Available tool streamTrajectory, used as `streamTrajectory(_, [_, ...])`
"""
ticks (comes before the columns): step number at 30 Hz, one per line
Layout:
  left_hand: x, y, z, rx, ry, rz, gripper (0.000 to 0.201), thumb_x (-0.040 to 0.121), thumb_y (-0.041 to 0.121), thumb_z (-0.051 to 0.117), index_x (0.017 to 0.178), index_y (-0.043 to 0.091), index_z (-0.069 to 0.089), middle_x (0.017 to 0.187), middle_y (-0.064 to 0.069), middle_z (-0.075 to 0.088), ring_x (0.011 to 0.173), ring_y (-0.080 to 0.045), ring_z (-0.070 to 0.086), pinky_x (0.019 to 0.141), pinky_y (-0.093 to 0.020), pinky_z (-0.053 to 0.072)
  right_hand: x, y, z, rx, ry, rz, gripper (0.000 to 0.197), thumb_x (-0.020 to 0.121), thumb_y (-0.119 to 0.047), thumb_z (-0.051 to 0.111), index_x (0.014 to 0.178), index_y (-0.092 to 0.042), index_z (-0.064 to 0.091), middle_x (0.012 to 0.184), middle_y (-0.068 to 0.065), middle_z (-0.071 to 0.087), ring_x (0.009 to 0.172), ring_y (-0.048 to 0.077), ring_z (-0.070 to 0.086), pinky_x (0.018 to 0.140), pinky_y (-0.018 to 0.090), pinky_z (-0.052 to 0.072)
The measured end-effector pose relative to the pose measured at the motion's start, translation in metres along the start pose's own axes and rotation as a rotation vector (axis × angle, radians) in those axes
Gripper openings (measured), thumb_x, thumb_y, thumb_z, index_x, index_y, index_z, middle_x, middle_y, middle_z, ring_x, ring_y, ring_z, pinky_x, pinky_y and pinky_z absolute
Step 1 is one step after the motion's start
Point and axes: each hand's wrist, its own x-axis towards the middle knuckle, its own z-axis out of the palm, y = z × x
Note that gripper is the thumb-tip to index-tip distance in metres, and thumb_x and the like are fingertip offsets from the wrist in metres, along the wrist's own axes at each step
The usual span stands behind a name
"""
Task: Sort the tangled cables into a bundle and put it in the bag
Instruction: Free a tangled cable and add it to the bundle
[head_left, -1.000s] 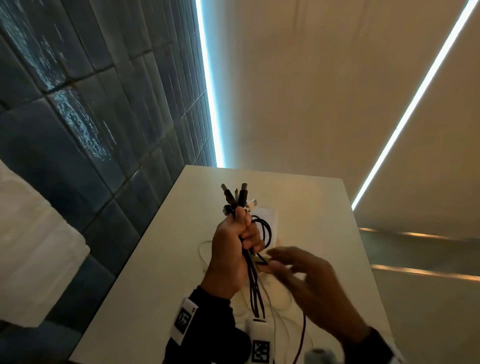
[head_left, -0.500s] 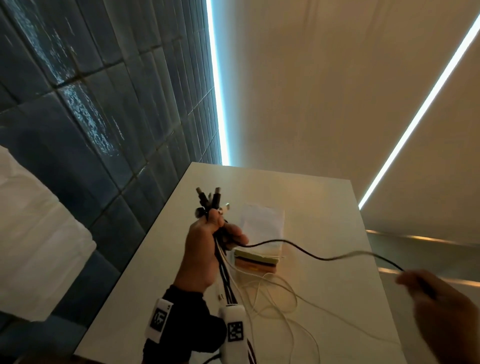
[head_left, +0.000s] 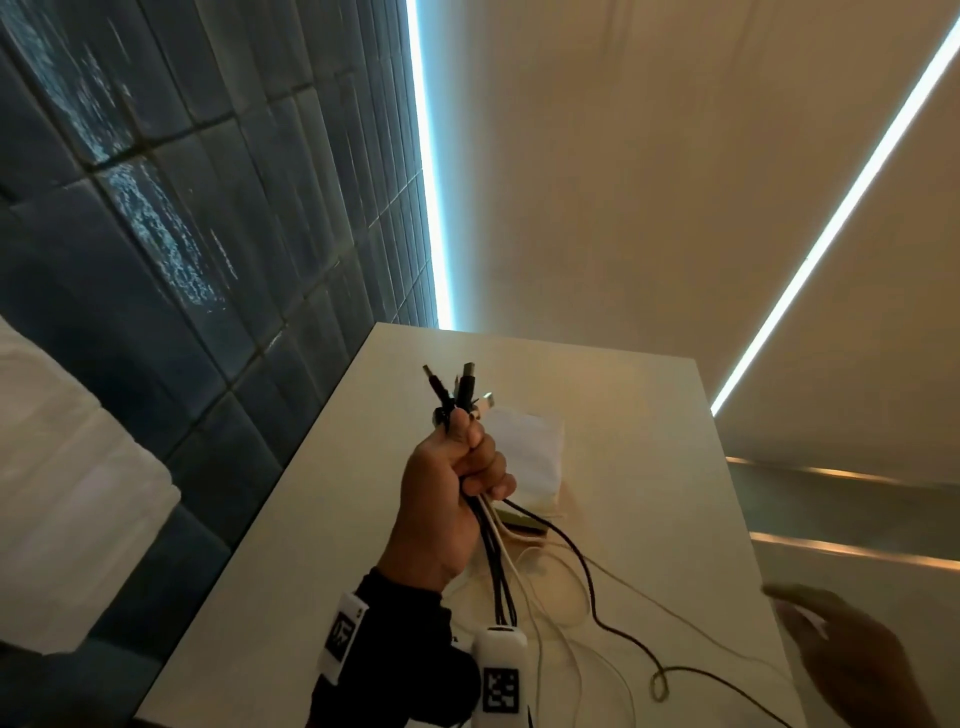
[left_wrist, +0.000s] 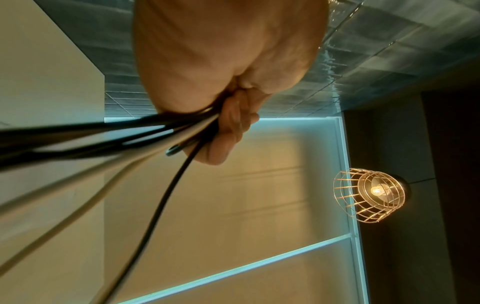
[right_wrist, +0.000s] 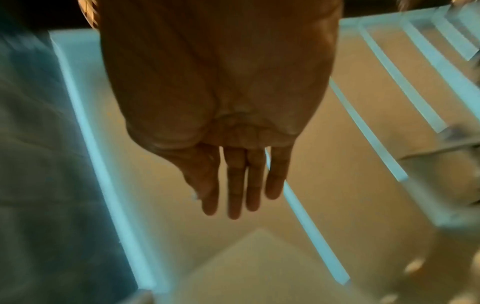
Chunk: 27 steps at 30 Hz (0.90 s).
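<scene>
My left hand (head_left: 457, 483) is raised over the white table (head_left: 649, 467) and grips a bunch of black and white cables (head_left: 496, 561) upright, their plugs (head_left: 457, 387) sticking out above the fist. In the left wrist view the cables (left_wrist: 145, 133) run out from under the curled fingers (left_wrist: 228, 131). One black cable (head_left: 618, 631) trails loose across the table toward the near right. My right hand (head_left: 841, 649) hovers at the table's near right edge, fingers straight and spread, holding nothing; the right wrist view shows its fingers (right_wrist: 236, 185) extended. A white bag (head_left: 530, 452) lies flat behind the left hand.
Thin white cables (head_left: 561, 587) lie looped on the table below the left hand. A small flat tan and dark object (head_left: 522, 522) sits beside the bag. A dark tiled wall (head_left: 208, 234) runs along the table's left side. A wire cage lamp (left_wrist: 369, 195) hangs overhead.
My right hand pulled a black cable out to the right, then let it go; the cable now lies slack on the table. The left hand kept its grip on the bunch.
</scene>
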Motion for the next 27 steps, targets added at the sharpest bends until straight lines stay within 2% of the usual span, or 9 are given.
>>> streamTrajectory(4, [-0.003,-0.010,0.014,0.027,-0.017,-0.043,0.035,0.101,0.026,0.036,0.070,0.013,0.041,0.050,0.005,0.026,0.042,-0.009,0.021,0.044,-0.024,0.028,-0.005,-0.090,0.029,0.149,-0.264,-0.254,0.019,0.086,-0.025,0.068,0.093,-0.042,0.073,0.097,-0.025,0.072,0.090,-0.002,0.067,0.077,0.008,0.046])
streamTrajectory(7, [-0.007,-0.011,0.019,0.072,-0.018,-0.053,0.034,0.101,0.028,0.036,0.071,0.013,0.041,0.052,0.005,0.025,0.044,-0.009,0.021,0.045,-0.024,0.030,-0.006,-0.133,0.056,0.264,-0.334,-0.398,0.018,0.085,-0.029,0.070,0.102,-0.028,0.074,0.095,-0.018,0.072,0.088,0.000,0.066,0.076,0.011,0.049])
streamTrajectory(10, [-0.010,-0.007,0.017,0.106,-0.009,-0.084,0.033,0.099,0.029,0.039,0.072,0.012,0.042,0.053,0.003,0.029,0.045,-0.011,0.028,0.049,-0.027,0.037,-0.004,-0.140,0.071,0.242,-0.248,-0.457,0.011,0.082,-0.011,0.074,0.084,-0.021,0.072,0.076,-0.014,0.068,0.072,0.007,0.064,0.065,0.024,0.052])
streamTrajectory(13, [-0.011,0.000,0.007,0.146,-0.081,-0.181,0.032,0.095,0.033,0.041,0.072,0.011,0.042,0.066,-0.010,0.059,0.064,-0.026,0.060,0.071,-0.039,0.050,0.007,-0.127,0.066,0.132,-0.195,-0.466,0.020,0.081,-0.002,0.071,0.075,-0.020,0.065,0.067,-0.015,0.060,0.068,0.006,0.059,0.060,0.015,0.045])
streamTrajectory(16, [-0.011,0.012,-0.003,0.249,-0.128,-0.235,0.034,0.098,0.034,0.035,0.073,0.013,0.042,0.102,-0.029,0.069,0.100,-0.043,0.066,0.086,-0.047,0.052,0.019,-0.103,0.047,0.092,-0.060,-0.385,0.028,0.080,0.004,0.070,0.071,-0.022,0.063,0.061,-0.010,0.058,0.066,0.003,0.056,0.057,0.009,0.038])
streamTrajectory(19, [-0.011,0.025,-0.010,0.178,-0.090,-0.134,0.029,0.089,0.032,0.043,0.075,0.008,0.044,0.070,-0.019,0.067,0.074,-0.037,0.069,0.076,-0.045,0.057,0.030,-0.066,0.024,0.105,0.011,-0.213,0.036,0.081,0.003,0.070,0.066,-0.030,0.063,0.068,-0.013,0.063,0.064,0.006,0.057,0.056,0.011,0.037])
streamTrajectory(21, [-0.011,0.026,-0.007,0.099,-0.071,-0.043,0.031,0.093,0.032,0.043,0.071,0.009,0.045,0.051,-0.004,0.043,0.050,-0.021,0.051,0.065,-0.038,0.055,0.027,-0.043,0.015,0.087,-0.037,-0.167,0.032,0.081,0.001,0.070,0.071,-0.029,0.065,0.060,-0.007,0.060,0.059,0.008,0.055,0.055,0.011,0.037])
streamTrajectory(23, [-0.011,0.024,0.000,0.013,-0.083,0.031,0.034,0.096,0.031,0.042,0.068,0.013,0.046,0.051,0.003,0.029,0.045,-0.012,0.031,0.053,-0.029,0.042,0.013,-0.028,0.014,0.109,-0.097,-0.107,0.033,0.079,0.002,0.072,0.070,-0.029,0.067,0.052,-0.007,0.056,0.051,0.005,0.050,0.053,0.010,0.037])
streamTrajectory(27, [-0.010,0.022,0.015,-0.107,-0.108,0.116,0.035,0.100,0.028,0.037,0.069,0.014,0.045,0.050,0.007,0.027,0.044,-0.007,0.023,0.047,-0.024,0.026,-0.019,0.006,0.028,0.130,-0.340,0.167,0.034,0.079,-0.005,0.077,0.055,-0.027,0.069,0.051,0.001,0.057,0.048,0.002,0.046,0.052,0.013,0.037])
